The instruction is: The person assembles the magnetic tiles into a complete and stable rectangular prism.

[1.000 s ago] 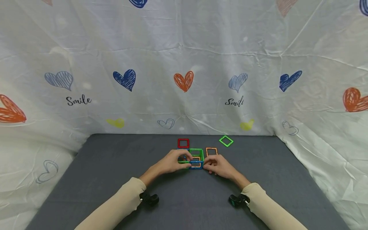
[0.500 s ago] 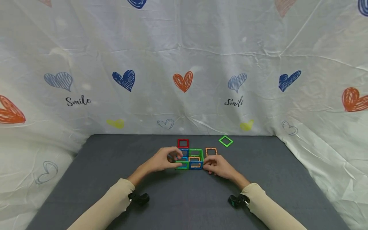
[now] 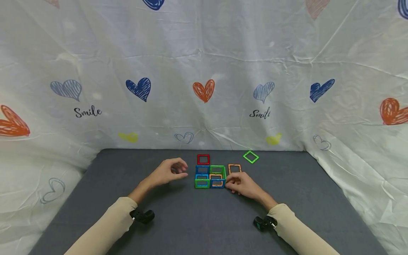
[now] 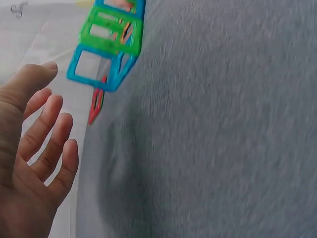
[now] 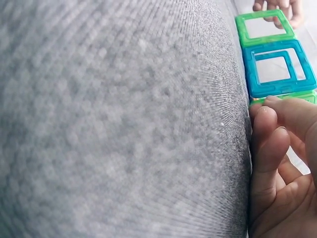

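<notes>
Magnetic building tiles form a low structure of upright square frames (image 3: 202, 183) on the dark table. Green and blue frames face me, and an orange one (image 3: 216, 176) shows through the blue front. My left hand (image 3: 168, 172) is in the air left of the structure, apart from it, thumb and fingers spread with nothing between them. At the structure's right side, my right hand (image 3: 243, 184) has bent fingers close against the green side tile (image 5: 302, 96). Whether those fingers pinch it or only touch it is hidden. Another green tile (image 5: 265, 29) stands beyond the blue one (image 5: 280, 69).
A red square tile (image 3: 203, 159) lies behind the structure. An orange tile (image 3: 234, 168) lies just beyond my right hand, partly covered by it. Farther back to the right is a green tile (image 3: 250, 157), turned cornerwise. A heart-printed cloth (image 3: 204, 117) hangs behind the table.
My left hand has let go of the structure's left part and moved away to the left, uncovering blue and green tiles. My right hand has stayed at the right side.
</notes>
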Demonstrator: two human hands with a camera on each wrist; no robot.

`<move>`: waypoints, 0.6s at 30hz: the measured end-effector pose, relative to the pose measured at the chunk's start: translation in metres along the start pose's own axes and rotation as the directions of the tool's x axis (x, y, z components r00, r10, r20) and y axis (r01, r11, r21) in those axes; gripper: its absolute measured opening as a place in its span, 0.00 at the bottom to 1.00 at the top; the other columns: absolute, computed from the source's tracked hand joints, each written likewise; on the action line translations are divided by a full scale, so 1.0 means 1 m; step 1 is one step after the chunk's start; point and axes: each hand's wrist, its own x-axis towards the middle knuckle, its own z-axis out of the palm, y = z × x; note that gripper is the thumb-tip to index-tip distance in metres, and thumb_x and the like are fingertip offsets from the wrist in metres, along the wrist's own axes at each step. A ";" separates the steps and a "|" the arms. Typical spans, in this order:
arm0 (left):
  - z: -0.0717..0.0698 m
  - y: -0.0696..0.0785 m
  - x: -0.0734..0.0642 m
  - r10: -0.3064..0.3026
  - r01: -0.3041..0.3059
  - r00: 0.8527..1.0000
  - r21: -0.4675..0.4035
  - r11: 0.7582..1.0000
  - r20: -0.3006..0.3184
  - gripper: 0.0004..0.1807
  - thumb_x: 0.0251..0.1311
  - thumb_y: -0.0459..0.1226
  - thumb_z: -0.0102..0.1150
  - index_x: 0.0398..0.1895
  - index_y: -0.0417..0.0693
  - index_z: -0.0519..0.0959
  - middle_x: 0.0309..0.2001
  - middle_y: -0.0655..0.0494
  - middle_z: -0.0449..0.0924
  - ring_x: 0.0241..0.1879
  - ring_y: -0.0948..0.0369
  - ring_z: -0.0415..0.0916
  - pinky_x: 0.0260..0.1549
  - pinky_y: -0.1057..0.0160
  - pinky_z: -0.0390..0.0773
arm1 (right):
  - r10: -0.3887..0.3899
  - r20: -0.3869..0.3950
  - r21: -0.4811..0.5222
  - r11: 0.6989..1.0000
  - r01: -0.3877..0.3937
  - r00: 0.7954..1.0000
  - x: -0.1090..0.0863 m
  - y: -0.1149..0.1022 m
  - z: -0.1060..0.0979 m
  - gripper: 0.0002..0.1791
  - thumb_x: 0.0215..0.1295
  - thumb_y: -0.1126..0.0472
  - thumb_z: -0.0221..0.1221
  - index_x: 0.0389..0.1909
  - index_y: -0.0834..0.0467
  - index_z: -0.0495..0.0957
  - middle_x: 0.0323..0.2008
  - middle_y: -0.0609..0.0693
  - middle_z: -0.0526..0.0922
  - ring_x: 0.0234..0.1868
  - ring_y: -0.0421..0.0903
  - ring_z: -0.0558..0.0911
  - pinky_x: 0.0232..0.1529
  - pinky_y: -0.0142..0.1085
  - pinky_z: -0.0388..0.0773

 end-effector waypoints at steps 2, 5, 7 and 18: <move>-0.003 -0.006 -0.001 -0.008 0.008 1.000 -0.006 1.000 -0.012 0.13 0.63 0.33 0.71 0.48 0.38 0.81 0.40 0.50 0.83 0.38 0.54 0.80 0.36 0.54 0.82 | 0.004 -0.002 0.000 1.000 -0.004 1.000 0.000 0.000 0.000 0.06 0.70 0.73 0.61 0.44 0.70 0.82 0.32 0.64 0.84 0.27 0.62 0.82 0.20 0.33 0.75; -0.008 -0.014 0.000 -0.013 0.012 0.999 -0.008 1.000 -0.029 0.13 0.62 0.31 0.71 0.47 0.36 0.80 0.41 0.47 0.83 0.38 0.52 0.80 0.37 0.54 0.82 | 0.006 -0.011 -0.004 1.000 -0.006 1.000 0.002 0.011 0.001 0.05 0.70 0.71 0.62 0.44 0.67 0.83 0.32 0.59 0.85 0.26 0.57 0.82 0.20 0.34 0.75; -0.010 -0.024 0.002 -0.015 0.015 0.999 -0.011 1.000 -0.039 0.14 0.62 0.32 0.71 0.48 0.35 0.81 0.41 0.49 0.83 0.38 0.53 0.80 0.38 0.54 0.82 | 0.005 -0.017 -0.001 1.000 -0.005 1.000 0.002 0.014 0.001 0.05 0.70 0.69 0.63 0.44 0.65 0.84 0.31 0.56 0.85 0.26 0.53 0.82 0.20 0.34 0.75; -0.019 -0.040 0.017 -0.034 0.035 0.999 0.009 0.999 -0.041 0.15 0.61 0.31 0.72 0.48 0.34 0.81 0.42 0.48 0.83 0.39 0.56 0.81 0.41 0.55 0.82 | 0.001 -0.017 -0.006 1.000 -0.001 1.000 0.003 0.019 0.000 0.05 0.71 0.66 0.64 0.44 0.63 0.84 0.32 0.52 0.86 0.26 0.46 0.82 0.22 0.36 0.78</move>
